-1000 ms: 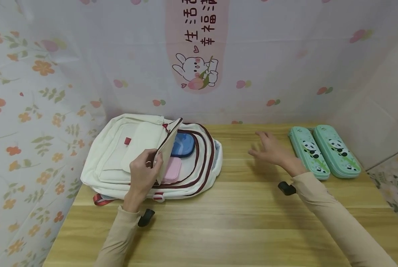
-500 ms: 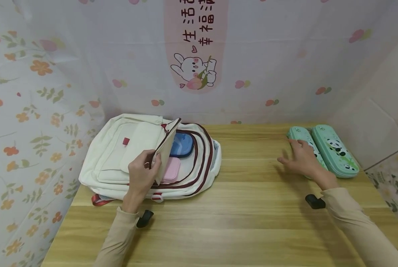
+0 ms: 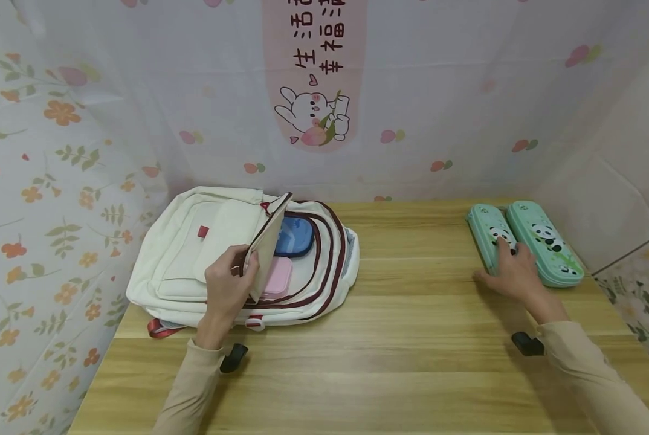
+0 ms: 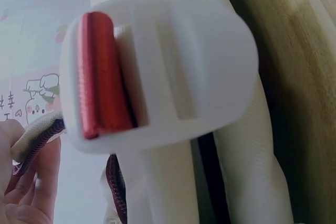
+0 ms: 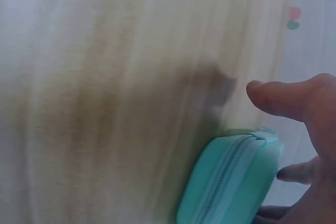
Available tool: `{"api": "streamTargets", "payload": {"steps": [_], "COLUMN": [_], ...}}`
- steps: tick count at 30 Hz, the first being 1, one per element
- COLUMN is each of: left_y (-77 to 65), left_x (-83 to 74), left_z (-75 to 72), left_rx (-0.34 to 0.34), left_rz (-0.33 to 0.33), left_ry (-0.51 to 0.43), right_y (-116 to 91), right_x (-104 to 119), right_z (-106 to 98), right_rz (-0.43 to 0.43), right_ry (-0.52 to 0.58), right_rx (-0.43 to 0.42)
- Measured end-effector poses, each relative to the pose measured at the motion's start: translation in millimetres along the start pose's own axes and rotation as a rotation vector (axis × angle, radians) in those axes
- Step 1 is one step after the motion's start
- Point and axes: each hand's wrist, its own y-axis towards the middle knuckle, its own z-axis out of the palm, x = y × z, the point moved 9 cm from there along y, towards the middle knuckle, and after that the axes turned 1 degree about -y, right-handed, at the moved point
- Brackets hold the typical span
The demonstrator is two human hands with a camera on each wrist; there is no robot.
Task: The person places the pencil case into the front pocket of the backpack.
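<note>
**Right hand now over a green panda case while the left hand holds a backpack open**

A white backpack [image 3: 194, 241] with dark red zips lies on a wooden table [image 3: 400, 362], to the left. The person's left hand [image 3: 229, 281] pinches the edge of its front flap [image 3: 266, 257] between thumb and fingers and lifts it, just as it did a second ago. Inside the opening, a blue case [image 3: 296, 237] and a pink case [image 3: 277, 278] lie where they were.

The change is on the right. A second ago the right hand [image 3: 517, 275] was over bare table, between the backpack and two mint-green panda cases lying side by side. Half a second later it was in front of the nearer one; now it has come to the lower end of that left panda case [image 3: 484, 228]. Its fingers reach over the printed top and its thumb points out to the left.

In the right wrist view, thumb and fingers are spread, the thumb clear of the zipped side; whether the fingertips touch the case cannot be told. Both cases remain in place, the right panda case [image 3: 544, 241] just beside its twin.
</note>
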Motion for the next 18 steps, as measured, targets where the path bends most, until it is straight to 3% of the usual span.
{"api": "streamTargets", "payload": {"steps": [8,14,18], "left_y": [-1.7,-1.2,-0.4], "left_x": [1.5,2.4,1.3], "left_z": [2.6,3.2,3.0], "left_rx": [0.007,0.014,0.004], "left_rz": [-0.002,-0.013,-0.004], "left_ry": [-0.011,-0.005,-0.008], "right_y": [-12,-20,-23], "right_x": [-12,-24,-27], "right_z": [-1,-3,-9], "right_rz": [0.039,0.097,0.114], "right_ry": [-0.017,-0.003,-0.006], "right_rx": [-0.08,-0.078,-0.134]}}
